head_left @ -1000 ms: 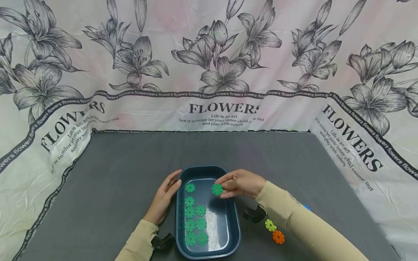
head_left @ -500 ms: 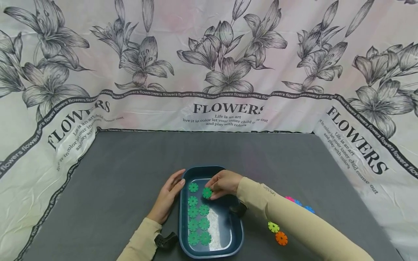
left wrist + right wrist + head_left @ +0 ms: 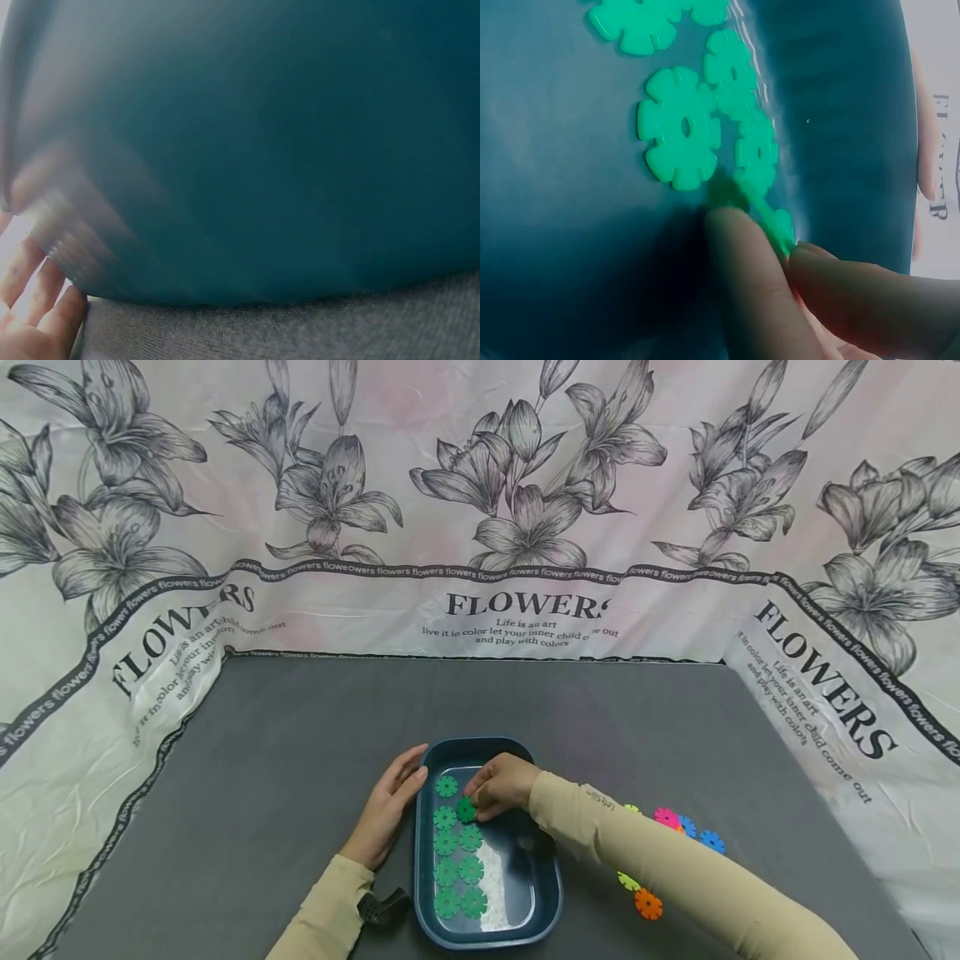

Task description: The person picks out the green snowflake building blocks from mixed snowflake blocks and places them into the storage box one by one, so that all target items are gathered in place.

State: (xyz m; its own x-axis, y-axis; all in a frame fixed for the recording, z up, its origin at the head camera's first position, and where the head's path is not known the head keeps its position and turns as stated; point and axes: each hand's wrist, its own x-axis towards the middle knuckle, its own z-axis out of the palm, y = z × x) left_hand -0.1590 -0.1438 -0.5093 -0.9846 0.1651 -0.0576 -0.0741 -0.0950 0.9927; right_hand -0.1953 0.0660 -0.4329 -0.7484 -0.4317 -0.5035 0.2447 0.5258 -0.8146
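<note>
My right hand [image 3: 504, 785] reaches into the dark blue tray [image 3: 553, 893] and pinches a green notched plastic disc [image 3: 466, 810] between thumb and fingers. In the right wrist view that disc [image 3: 769, 221] is tilted on edge, close over the tray floor beside a flat-lying green disc [image 3: 681, 129]. Several more green discs [image 3: 446, 870] lie in two columns along the tray's left side. My left hand [image 3: 386, 806] rests against the tray's left wall near its far end, fingers extended. The left wrist view shows those fingers [image 3: 56, 300] beside the tray's outer wall [image 3: 262, 172].
Right of the tray, partly behind my right sleeve [image 3: 645, 843], lie loose discs: an orange one [image 3: 648, 904], a yellow one [image 3: 628, 882], a pink one [image 3: 667, 817] and a blue one [image 3: 712, 842]. Grey cloth [image 3: 315, 718] covers the table, with a flower-printed curtain [image 3: 525, 527] behind.
My right hand has moved left and down within the tray with the green disc, which now sits beside the left column, tilted. My left hand has stayed at the tray's side.
</note>
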